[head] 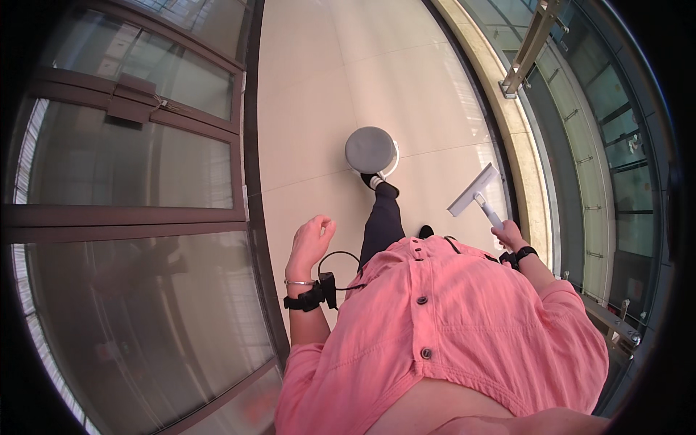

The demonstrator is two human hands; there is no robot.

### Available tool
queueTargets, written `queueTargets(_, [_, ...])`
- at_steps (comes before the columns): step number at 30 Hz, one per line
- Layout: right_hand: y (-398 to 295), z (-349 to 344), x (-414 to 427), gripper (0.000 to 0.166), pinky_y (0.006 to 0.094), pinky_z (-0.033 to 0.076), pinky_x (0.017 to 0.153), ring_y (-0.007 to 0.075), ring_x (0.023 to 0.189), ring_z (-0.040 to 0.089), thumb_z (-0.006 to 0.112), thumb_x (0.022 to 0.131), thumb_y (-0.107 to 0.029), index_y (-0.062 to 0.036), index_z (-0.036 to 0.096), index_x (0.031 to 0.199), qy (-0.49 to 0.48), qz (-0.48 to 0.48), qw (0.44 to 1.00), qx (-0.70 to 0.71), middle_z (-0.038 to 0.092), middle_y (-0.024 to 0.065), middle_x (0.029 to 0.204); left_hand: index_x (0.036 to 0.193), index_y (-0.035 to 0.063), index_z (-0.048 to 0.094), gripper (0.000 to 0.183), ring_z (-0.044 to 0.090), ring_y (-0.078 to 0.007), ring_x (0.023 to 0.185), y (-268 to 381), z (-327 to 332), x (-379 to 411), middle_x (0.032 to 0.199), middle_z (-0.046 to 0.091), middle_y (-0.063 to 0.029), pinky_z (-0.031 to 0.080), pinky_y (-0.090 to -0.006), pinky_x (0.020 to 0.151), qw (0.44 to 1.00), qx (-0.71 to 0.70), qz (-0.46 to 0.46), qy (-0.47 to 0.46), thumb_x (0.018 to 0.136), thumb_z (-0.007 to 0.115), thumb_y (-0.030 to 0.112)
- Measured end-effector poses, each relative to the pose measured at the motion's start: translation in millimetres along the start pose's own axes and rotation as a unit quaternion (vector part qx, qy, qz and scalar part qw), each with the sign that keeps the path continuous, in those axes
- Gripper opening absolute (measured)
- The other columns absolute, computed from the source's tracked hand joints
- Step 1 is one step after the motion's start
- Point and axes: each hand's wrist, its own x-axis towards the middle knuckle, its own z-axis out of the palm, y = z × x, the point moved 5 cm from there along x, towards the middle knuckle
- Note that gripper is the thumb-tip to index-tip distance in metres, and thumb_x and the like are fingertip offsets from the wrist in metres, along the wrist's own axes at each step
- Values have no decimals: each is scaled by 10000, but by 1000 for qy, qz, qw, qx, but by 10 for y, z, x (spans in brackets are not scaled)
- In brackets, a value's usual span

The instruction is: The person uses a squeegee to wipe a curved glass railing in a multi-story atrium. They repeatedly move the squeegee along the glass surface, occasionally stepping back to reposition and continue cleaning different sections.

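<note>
My right hand (pixel 509 236) grips the handle of a white window squeegee (pixel 472 190). Its wide head points forward and left, above the floor near the right-hand ledge. My left hand (pixel 311 244) hangs in the air on the left, fingers loosely curled and thumb a little apart, with nothing seen in it. Ahead of my feet stands a round object with a grey top (pixel 370 149) and a white curved part at its side; whether it is a stool or a lidded bucket I cannot tell. It partly hides my forward foot (pixel 380 185).
Brown-framed glass doors (pixel 130 163) line the left side, with a handle box and a cord (pixel 163 102). Beige floor tiles (pixel 304 109) run ahead. At right are a stone ledge (pixel 516 125), metal railing posts (pixel 524 54) and glass panels. A cable (pixel 340 253) loops beside my left wrist.
</note>
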Motion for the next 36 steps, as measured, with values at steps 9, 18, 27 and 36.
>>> queueTargets(9, [253,163,-367,395,371,514,468,231,517,627,656,772,-267,101,625,912,25,11,998,55,625,139,654,1062,-25,633,357,671,-317,914,323,-53,79,958,690,-200,515,-385,795,996,41,78,-4,924,578,300])
queueTargets(18, [731,284,-517,343,374,498,442,225,485,608,659,783,-229,110,618,819,72,37,990,113,591,115,607,1050,-1,632,344,644,-361,950,174,89,173,995,680,-189,498,-417,829,995,26,89,-31,920,576,313])
queueTargets(27, [340,303,-1259,346,379,549,568,237,588,660,658,790,-284,50,662,877,97,60,988,100,646,139,671,1035,6,644,338,657,-352,939,295,85,276,975,685,-199,508,-417,822,984,52,145,-88,911,592,315])
queueTargets(36, [287,-448,-1992,371,412,531,653,308,698,675,649,805,-308,41,621,928,289,110,944,114,672,174,749,1076,19,643,351,652,-341,946,1201,531,570,1003,688,-164,508,-414,824,942,24,276,-191,911,586,323])
